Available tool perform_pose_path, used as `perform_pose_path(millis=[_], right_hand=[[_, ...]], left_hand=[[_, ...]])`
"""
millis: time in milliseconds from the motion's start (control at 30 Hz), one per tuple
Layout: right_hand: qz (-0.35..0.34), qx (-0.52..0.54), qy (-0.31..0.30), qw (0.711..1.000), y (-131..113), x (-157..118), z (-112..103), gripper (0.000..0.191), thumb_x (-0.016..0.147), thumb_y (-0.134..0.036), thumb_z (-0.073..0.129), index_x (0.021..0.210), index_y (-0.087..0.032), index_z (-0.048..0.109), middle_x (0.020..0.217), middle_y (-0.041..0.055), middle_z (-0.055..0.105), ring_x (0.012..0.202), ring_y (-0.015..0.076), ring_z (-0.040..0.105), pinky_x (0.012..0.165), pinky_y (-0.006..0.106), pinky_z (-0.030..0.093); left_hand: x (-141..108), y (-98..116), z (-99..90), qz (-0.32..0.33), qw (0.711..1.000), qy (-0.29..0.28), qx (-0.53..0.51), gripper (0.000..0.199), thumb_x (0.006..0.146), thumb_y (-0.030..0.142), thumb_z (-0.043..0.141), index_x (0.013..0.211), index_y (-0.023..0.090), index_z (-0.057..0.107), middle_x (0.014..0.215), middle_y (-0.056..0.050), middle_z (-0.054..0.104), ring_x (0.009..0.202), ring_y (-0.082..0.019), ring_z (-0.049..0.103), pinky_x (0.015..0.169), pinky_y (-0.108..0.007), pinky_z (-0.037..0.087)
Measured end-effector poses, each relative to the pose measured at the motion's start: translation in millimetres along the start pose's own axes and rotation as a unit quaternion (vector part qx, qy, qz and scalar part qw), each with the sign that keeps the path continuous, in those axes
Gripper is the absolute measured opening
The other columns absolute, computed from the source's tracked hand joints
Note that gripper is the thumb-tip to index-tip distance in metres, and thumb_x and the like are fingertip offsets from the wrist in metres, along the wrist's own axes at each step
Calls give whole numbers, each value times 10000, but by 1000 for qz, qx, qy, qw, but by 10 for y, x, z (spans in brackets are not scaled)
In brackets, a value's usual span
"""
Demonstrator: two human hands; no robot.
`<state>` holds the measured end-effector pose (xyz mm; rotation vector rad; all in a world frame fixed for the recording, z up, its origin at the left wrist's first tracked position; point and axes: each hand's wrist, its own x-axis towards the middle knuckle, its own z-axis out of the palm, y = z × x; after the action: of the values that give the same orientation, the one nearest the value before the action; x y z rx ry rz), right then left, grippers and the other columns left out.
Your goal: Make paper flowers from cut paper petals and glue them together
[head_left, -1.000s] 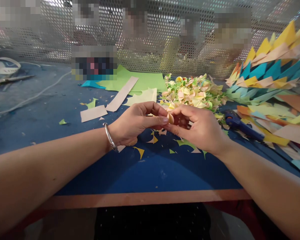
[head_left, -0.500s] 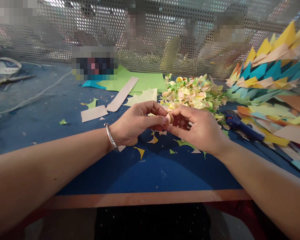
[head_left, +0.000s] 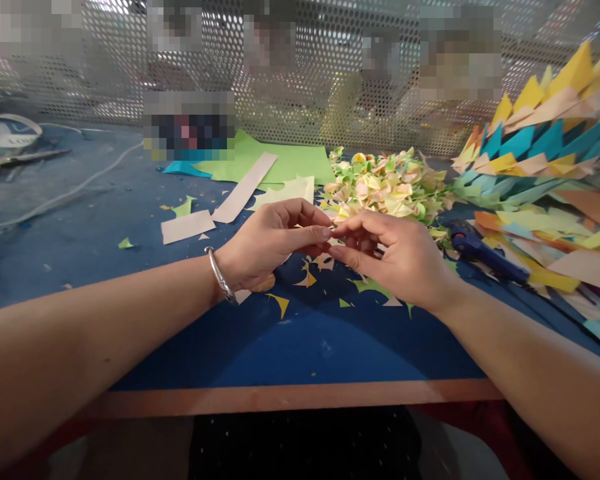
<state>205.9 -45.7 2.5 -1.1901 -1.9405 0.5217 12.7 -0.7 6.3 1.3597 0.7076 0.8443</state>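
Note:
My left hand (head_left: 285, 235), wearing a silver bangle (head_left: 220, 275) at the wrist, pinches thumb against fingers. My right hand (head_left: 387, 250) meets it fingertip to fingertip, also in a pinch. The small pale paper piece held between them is now hidden by the fingers. A round tan piece (head_left: 265, 283) shows under the heel of my left hand. Just beyond the hands lies a heap of small folded paper pieces (head_left: 380, 187) in pink, yellow and green. Paper offcuts (head_left: 280, 305) are scattered beneath the hands on the blue table (head_left: 310, 353).
Green paper sheets (head_left: 290, 160) and pale pink strips (head_left: 247, 187) lie at the back left. A blue glue gun (head_left: 485, 250) rests on the right, below a layered folded-paper model (head_left: 545, 143). Scissors (head_left: 25, 160) and a white roll (head_left: 10, 131) are far left. Perforated metal panel (head_left: 300, 87) stands behind.
The pale paper piece showed between the fingertips before and is now out of sight. The fingertips have shifted slightly around it; both arms stay nearly in place.

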Motion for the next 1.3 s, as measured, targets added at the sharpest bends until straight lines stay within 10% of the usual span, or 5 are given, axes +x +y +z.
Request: perform_pose_path(millis=[600, 1300], right_hand=[[-58, -59, -12, 996, -31, 7, -24, 72, 885, -189, 639, 825, -164, 671, 689, -3, 619, 546, 82, 520, 494, 221, 404], [-52, -106, 84, 989, -65, -18, -47, 77, 867, -216, 646, 797, -187, 663, 708, 10, 650, 583, 114, 539, 562, 269, 455]], left_hand=[[-56, 35, 24, 55, 990, -68, 112, 208, 832, 224, 662, 1021, 154, 610, 809, -57, 721, 771, -180, 724, 718, -293, 583], [-101, 43, 59, -69, 994, -23, 80, 213, 760, 304, 800, 778, 163, 642, 716, -26, 711, 678, -137, 683, 627, -246, 521]])
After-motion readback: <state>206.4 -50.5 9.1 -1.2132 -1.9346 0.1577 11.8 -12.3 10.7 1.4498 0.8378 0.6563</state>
